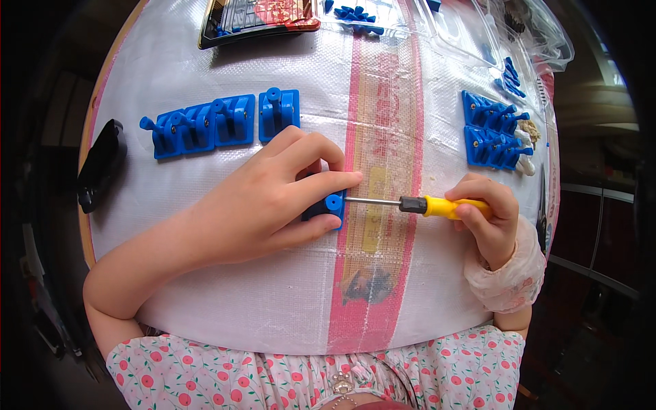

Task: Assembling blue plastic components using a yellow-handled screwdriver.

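Observation:
Near the middle of the table, my left hand (pixel 273 184) grips a small blue plastic part (pixel 333 203) between thumb and fingers, covering most of it. My right hand (pixel 488 208) is closed round the yellow handle of a screwdriver (pixel 437 206). The metal shaft points left, and its tip meets the right side of the blue part; the exact contact is too small to make out. Just beyond my left hand stands a blue plate with an upright peg (pixel 277 113). A row of similar blue pieces (pixel 198 124) lies left of it.
More blue pegged pieces (pixel 495 133) stand at the right, with loose blue pegs (pixel 510 78) behind them. At the back are a black patterned tray (pixel 260 39) and a clear plastic container (pixel 437 41). A black case (pixel 102 164) lies by the left edge. A woven white sheet (pixel 225 294) covers the table.

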`<state>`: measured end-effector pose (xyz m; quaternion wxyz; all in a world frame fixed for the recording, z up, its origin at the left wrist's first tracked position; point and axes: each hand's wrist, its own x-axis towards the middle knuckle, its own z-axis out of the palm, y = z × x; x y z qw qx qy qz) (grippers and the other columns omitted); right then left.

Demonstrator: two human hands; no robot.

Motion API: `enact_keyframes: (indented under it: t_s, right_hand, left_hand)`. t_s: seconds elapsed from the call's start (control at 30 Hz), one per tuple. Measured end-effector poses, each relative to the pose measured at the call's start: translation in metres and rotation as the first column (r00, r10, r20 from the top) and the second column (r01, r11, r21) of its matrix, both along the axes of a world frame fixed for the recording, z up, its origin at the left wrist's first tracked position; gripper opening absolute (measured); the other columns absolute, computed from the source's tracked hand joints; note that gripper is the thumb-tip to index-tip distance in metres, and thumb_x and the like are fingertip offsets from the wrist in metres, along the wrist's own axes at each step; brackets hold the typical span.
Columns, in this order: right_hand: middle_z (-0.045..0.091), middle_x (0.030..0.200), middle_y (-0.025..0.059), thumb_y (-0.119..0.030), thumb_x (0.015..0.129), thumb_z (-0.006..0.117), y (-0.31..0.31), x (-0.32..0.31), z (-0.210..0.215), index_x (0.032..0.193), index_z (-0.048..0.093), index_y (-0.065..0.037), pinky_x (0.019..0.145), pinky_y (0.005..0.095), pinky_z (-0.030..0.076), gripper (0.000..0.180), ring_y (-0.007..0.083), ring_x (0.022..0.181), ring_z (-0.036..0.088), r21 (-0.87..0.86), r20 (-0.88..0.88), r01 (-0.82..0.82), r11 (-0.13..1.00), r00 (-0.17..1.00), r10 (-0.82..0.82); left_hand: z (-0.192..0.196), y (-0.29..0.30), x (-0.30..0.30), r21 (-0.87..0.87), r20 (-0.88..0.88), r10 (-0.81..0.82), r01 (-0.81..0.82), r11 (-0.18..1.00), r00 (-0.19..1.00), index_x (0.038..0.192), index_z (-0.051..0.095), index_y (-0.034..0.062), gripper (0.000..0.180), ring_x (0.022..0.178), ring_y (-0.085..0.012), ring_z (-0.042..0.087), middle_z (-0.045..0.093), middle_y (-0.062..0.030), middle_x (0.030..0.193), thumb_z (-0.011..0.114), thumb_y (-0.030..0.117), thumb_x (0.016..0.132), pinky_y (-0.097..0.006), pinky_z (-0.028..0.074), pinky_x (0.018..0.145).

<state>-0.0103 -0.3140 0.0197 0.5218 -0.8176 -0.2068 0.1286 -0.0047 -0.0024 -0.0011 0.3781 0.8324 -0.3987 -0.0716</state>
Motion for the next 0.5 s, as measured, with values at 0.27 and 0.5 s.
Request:
enact_keyframes:
  t_s: [0.27, 0.5]
  right_hand:
    - [0.061, 0.071, 0.0089, -0.007, 0.085, 0.067, -0.0010, 0.0021, -0.0025, 0.096, 0.067, 0.002, 0.055, 0.0247, 0.040, 0.014, 0.0139, 0.060, 0.055, 0.007, 0.071, -0.055, 0.998, 0.996, 0.054]
    - [0.061, 0.077, 0.0098, -0.007, 0.082, 0.071, -0.0038, 0.0060, -0.0036, 0.098, 0.064, 0.001, 0.057, 0.0249, 0.041, 0.020, 0.0148, 0.063, 0.056, -0.010, 0.103, -0.137, 0.991, 0.985, 0.137]
  left_hand:
    - [0.0002, -0.0008, -0.0001, -0.007, 0.002, 0.000, 0.000, 1.000, 1.000, 0.124, 0.060, 0.0076, 0.050, 0.099, -0.0236, 0.047, 0.050, -0.0079, 0.109, 0.073, 0.010, 0.076, -0.034, 0.042, 0.085]
    - [-0.0002, -0.0007, -0.0001, -0.007, 0.008, -0.004, 0.004, 1.000, 1.000, 0.125, 0.060, 0.0075, 0.051, 0.098, -0.0235, 0.047, 0.050, -0.0078, 0.108, 0.074, 0.011, 0.076, -0.034, 0.042, 0.084]
